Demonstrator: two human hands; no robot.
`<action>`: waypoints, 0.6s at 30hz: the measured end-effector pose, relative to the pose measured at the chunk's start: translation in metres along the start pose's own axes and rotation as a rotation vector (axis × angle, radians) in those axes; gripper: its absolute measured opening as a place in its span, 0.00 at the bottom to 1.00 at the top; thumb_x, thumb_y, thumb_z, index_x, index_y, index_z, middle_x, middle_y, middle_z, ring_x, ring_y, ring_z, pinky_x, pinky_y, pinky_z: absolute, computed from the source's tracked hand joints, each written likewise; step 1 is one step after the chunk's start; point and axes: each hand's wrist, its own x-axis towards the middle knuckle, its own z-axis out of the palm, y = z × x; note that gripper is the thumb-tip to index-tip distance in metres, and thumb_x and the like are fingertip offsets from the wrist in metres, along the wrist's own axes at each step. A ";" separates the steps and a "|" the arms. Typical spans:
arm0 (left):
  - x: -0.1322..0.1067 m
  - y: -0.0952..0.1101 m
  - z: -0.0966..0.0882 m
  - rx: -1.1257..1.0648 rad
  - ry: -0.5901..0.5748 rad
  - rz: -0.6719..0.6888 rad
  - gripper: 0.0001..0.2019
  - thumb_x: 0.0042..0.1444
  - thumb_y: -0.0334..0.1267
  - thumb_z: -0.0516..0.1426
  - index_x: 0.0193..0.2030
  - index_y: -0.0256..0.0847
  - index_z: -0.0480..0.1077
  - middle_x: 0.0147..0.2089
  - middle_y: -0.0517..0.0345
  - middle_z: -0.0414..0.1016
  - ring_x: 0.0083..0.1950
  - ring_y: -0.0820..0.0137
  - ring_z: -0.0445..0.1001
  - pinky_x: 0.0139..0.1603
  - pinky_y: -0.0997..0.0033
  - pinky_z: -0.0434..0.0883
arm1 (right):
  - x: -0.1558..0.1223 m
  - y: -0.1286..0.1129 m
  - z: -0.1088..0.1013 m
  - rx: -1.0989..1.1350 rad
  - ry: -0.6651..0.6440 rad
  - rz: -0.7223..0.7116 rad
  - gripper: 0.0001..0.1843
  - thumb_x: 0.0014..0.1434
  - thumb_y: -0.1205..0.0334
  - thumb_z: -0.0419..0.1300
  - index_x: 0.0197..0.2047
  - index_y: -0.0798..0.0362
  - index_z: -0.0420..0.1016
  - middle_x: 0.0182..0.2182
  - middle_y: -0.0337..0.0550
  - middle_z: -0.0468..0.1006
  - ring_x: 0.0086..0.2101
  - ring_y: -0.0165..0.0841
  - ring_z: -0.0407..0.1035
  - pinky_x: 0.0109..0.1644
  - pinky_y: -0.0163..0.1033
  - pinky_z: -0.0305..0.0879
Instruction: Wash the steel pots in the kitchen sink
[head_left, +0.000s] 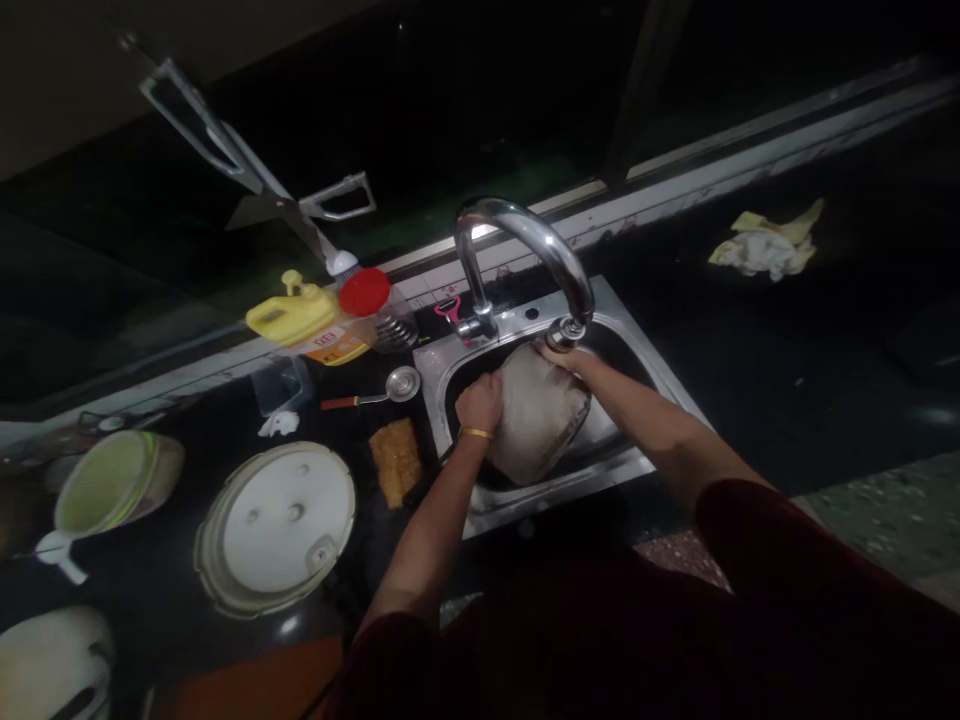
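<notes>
Gripping the grey vessel [536, 420] by its left edge with left hand [480, 402], far edge with right hand [564, 358]; probably stiff, slippery if wet, best held at both edges.

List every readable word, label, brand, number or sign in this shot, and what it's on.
Yellow jug, orange label: pale and dark marks that look like lettering, too blurred to read reliably.
Pale vessel in the hands: no text can be made out.
Red lid, large round lid: no text can be made out.
Nothing can be quoted with certainty.
</notes>
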 end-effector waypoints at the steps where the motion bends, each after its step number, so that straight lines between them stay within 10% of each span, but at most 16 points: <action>1: 0.000 -0.002 0.000 -0.009 -0.002 0.007 0.27 0.68 0.53 0.39 0.43 0.41 0.74 0.42 0.45 0.80 0.45 0.61 0.79 0.42 0.68 0.68 | -0.006 -0.005 0.002 -0.047 -0.008 -0.009 0.26 0.65 0.51 0.48 0.58 0.60 0.69 0.50 0.56 0.77 0.53 0.45 0.69 0.61 0.52 0.61; 10: 0.001 -0.009 0.003 0.003 0.043 0.046 0.27 0.68 0.51 0.39 0.42 0.39 0.75 0.42 0.43 0.80 0.43 0.61 0.79 0.41 0.68 0.67 | -0.140 -0.015 0.070 -0.370 0.143 -0.156 0.34 0.59 0.61 0.53 0.66 0.66 0.56 0.68 0.64 0.52 0.67 0.50 0.44 0.70 0.56 0.43; 18: 0.013 -0.008 0.003 0.041 0.067 0.029 0.28 0.67 0.54 0.40 0.41 0.40 0.77 0.40 0.43 0.80 0.44 0.58 0.78 0.40 0.66 0.67 | -0.050 0.055 0.002 0.037 -0.102 0.282 0.17 0.62 0.69 0.47 0.41 0.66 0.77 0.37 0.57 0.82 0.36 0.39 0.76 0.45 0.41 0.71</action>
